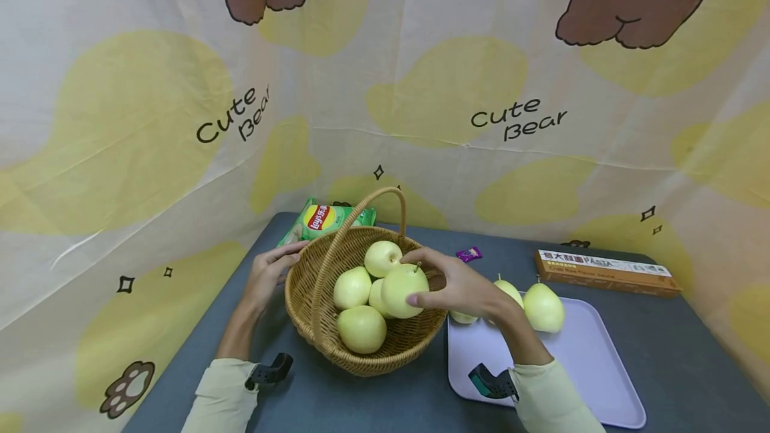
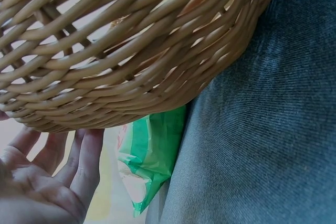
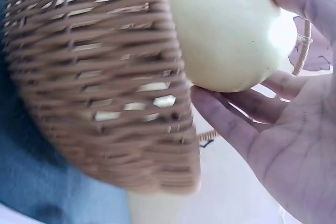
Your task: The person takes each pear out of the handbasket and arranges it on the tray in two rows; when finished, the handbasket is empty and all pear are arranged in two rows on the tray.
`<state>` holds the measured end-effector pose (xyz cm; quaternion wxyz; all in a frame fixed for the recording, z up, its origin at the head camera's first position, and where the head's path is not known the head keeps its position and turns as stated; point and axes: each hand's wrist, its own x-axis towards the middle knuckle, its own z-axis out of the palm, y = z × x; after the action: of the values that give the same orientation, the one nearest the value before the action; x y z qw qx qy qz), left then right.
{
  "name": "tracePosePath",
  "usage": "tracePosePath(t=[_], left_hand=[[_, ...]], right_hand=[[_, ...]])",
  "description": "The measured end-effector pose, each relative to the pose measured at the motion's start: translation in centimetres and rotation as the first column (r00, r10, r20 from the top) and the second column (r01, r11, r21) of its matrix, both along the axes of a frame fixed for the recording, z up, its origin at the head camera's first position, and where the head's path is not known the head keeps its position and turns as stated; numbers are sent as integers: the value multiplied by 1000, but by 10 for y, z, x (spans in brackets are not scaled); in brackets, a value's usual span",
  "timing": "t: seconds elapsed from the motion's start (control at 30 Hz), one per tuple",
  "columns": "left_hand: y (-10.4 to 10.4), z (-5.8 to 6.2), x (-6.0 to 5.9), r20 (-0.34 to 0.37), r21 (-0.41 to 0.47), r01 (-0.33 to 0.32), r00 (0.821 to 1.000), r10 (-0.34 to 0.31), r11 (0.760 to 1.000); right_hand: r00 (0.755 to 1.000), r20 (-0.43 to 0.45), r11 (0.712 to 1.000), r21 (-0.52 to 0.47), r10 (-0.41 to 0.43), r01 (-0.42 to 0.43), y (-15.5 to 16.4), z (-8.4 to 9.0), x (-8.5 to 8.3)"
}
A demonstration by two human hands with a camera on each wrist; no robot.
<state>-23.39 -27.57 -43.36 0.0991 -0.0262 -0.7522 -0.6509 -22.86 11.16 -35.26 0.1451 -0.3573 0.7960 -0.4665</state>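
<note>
My right hand (image 1: pixel 451 280) pinches a pale green pear (image 1: pixel 404 291) between thumb and fingers, over the right side of a wicker basket (image 1: pixel 367 367). In the right wrist view, the held pear (image 3: pixel 231 32) is at the basket's rim with the fingertips under it. Several more pears (image 1: pixel 362 329) lie inside the basket, partly covered by the held one. At the basket's left side, my left hand (image 1: pixel 265 279) holds the rim; the left wrist view shows its fingers (image 2: pixel 86 163) passing behind the wicker edge.
On the right, a lilac tray (image 1: pixel 592 366) carries several pears (image 1: pixel 543 307), partly behind my right forearm. A green chip bag (image 1: pixel 321 218) lies behind the basket. Farther back are a small purple packet (image 1: pixel 469 254) and a long pasta box (image 1: pixel 607 272). The basket's handle (image 1: pixel 337 259) arches upward.
</note>
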Motion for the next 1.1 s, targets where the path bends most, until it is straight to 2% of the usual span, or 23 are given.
tracePosePath(t=[0.1, 0.4, 0.7, 1.1], left_hand=[[1, 0, 0, -6, 4, -1, 1000, 1, 1000], [1, -2, 0, -2, 7, 2, 1000, -2, 1000], [0, -1, 0, 4, 10, 2, 1000, -2, 1000], [1, 0, 0, 7, 8, 3, 1000, -3, 1000]], right_hand=[[1000, 0, 999, -36, -31, 31, 8, -2, 3], [990, -83, 992, -70, -111, 106, 35, -11, 8], [984, -54, 977, -139, -168, 160, 58, -16, 11], [961, -45, 955, -135, -274, 266, 94, -25, 17]])
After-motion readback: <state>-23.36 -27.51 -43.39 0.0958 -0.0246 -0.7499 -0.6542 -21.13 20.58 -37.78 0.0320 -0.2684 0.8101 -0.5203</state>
